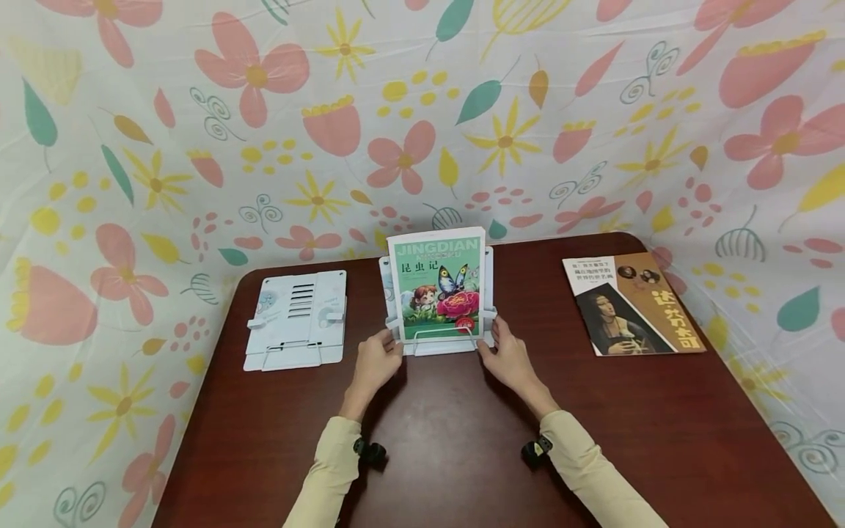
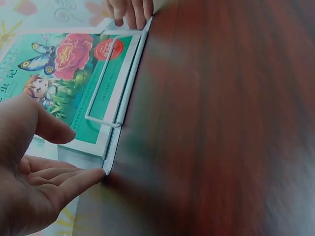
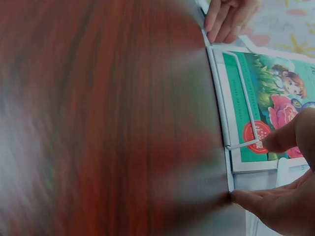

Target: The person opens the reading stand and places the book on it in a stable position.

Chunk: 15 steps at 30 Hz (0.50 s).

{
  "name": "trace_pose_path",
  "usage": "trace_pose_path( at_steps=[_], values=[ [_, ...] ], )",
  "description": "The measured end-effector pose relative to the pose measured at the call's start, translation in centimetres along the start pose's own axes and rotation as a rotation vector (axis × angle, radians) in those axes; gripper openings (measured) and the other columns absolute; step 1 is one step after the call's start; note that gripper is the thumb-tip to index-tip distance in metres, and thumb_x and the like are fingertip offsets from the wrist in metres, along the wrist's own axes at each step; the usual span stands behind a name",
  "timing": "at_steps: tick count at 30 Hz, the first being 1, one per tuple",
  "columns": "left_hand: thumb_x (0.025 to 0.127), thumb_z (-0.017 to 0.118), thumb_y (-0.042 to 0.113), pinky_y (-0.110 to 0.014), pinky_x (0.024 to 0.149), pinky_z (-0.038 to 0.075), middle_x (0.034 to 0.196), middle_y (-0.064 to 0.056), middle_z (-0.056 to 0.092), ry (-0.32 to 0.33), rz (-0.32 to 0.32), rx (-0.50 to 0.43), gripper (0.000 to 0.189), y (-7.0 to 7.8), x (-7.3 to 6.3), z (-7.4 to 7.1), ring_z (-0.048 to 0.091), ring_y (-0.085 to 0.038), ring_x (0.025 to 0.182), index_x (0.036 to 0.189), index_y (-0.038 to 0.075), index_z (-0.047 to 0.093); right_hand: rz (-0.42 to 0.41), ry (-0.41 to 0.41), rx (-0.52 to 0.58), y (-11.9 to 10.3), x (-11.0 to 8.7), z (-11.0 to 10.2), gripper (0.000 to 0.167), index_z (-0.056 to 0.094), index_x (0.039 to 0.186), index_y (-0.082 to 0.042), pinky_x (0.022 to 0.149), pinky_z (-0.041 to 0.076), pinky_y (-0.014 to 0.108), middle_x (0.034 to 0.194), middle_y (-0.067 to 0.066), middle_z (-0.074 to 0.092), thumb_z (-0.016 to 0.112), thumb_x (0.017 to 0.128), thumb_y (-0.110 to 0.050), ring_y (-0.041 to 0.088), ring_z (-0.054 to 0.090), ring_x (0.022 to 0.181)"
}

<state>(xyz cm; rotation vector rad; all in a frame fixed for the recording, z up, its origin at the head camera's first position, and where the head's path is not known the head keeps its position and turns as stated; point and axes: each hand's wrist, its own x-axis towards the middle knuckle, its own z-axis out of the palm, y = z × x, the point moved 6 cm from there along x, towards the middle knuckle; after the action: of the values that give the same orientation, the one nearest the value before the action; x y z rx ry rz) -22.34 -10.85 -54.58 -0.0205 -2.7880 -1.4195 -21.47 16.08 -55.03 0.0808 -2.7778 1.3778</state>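
Note:
A green children's book point(image 1: 436, 290) with a butterfly and a flower on its cover leans on a white book stand point(image 1: 442, 347) at the table's middle. A wire holder point(image 2: 103, 78) crosses the front of its lower part. My left hand point(image 1: 379, 361) is at the stand's lower left corner, its fingertips touching the edge and its thumb spread apart in front. At the lower right corner, my right hand point(image 1: 511, 359) touches the stand's edge with its fingertips. Its thumb point(image 3: 283, 137) lies over the book's lower part; whether it presses there is unclear.
Another white book stand point(image 1: 297, 319) lies flat on the left of the brown table point(image 1: 436, 447). To the right lies a thin book point(image 1: 634, 304) with a portrait on its cover. A flowered cloth point(image 1: 403, 183) hangs behind the table. Each wrist wears a black camera.

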Motion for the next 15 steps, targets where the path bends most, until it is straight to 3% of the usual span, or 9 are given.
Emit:
trace_pose_path(
  at_steps=[5, 8, 11, 12, 15],
  values=[
    [0.095, 0.066, 0.017, -0.049, 0.095, 0.056, 0.122, -0.027, 0.069, -0.021, 0.039, 0.050, 0.043, 1.4, 1.4, 1.6, 0.068, -0.036, 0.115, 0.129, -0.008, 0.063, 0.011, -0.034, -0.076, 1.2, 1.1, -0.9, 0.076, 0.027, 0.152, 0.013, 0.108, 0.045, 0.057, 0.148, 0.038, 0.042, 0.060, 0.100, -0.031, 0.045, 0.048, 0.137],
    [0.094, 0.066, 0.018, -0.040, 0.079, 0.059, 0.097, -0.021, 0.074, -0.028, 0.064, 0.089, 0.033, 2.1, 2.4, 2.4, 0.072, -0.028, 0.089, 0.116, -0.007, 0.067, 0.023, -0.041, -0.081, 1.9, 1.8, -1.7, 0.077, 0.026, 0.152, 0.014, 0.109, 0.044, 0.059, 0.150, 0.037, 0.041, 0.059, 0.101, -0.034, 0.046, 0.047, 0.137],
    [0.093, 0.065, 0.017, -0.030, 0.058, 0.041, 0.065, -0.007, 0.055, -0.043, 0.083, 0.118, 0.024, 2.8, 3.4, 3.2, 0.049, -0.016, 0.058, 0.100, -0.007, 0.065, 0.027, -0.041, -0.088, 2.5, 2.5, -2.3, 0.077, 0.025, 0.152, 0.015, 0.110, 0.042, 0.060, 0.151, 0.038, 0.039, 0.056, 0.103, -0.034, 0.047, 0.045, 0.139],
    [0.093, 0.065, 0.016, -0.030, 0.055, 0.034, 0.060, -0.004, 0.046, -0.055, 0.087, 0.119, 0.023, 3.0, 3.7, 3.5, 0.038, -0.015, 0.054, 0.098, -0.007, 0.064, 0.031, -0.043, -0.090, 2.6, 2.7, -2.6, 0.077, 0.024, 0.152, 0.016, 0.110, 0.041, 0.060, 0.152, 0.038, 0.038, 0.055, 0.103, -0.035, 0.047, 0.044, 0.139],
    [0.094, 0.064, 0.017, -0.028, 0.056, 0.037, 0.062, -0.001, 0.049, -0.077, 0.087, 0.121, 0.028, 3.6, 4.7, 4.4, 0.039, -0.011, 0.055, 0.108, -0.008, 0.065, 0.046, -0.041, -0.096, 3.2, 3.3, -3.3, 0.077, 0.023, 0.152, 0.016, 0.111, 0.040, 0.060, 0.153, 0.037, 0.036, 0.053, 0.104, -0.037, 0.048, 0.042, 0.141]
  ],
)
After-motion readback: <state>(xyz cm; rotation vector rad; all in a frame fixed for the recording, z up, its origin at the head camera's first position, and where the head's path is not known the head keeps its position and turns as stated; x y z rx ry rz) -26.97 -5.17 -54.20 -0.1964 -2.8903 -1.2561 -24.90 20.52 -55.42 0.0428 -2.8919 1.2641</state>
